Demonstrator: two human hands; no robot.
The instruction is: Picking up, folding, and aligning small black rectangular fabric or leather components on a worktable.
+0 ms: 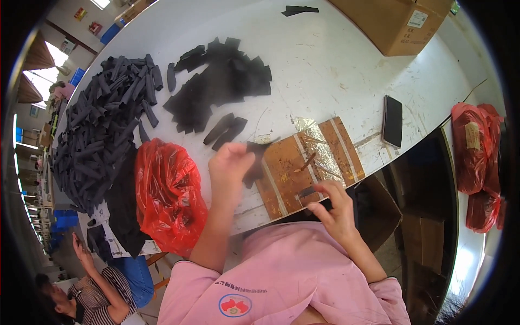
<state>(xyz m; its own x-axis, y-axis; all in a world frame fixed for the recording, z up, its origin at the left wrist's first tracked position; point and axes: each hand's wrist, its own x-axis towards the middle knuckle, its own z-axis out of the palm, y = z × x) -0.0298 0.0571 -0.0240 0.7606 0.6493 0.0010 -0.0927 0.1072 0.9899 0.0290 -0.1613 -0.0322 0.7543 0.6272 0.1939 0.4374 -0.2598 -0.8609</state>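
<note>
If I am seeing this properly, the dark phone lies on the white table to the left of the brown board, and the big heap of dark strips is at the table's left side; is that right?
Not quite: the head view shows the dark phone to the right of the brown board, on the white table.

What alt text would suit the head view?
A person's left hand, blurred, is at a dark piece by the edge of a brown board on a white table; the right hand is over the board's near side. Left: piled dark strips, red plastic bag.
</note>
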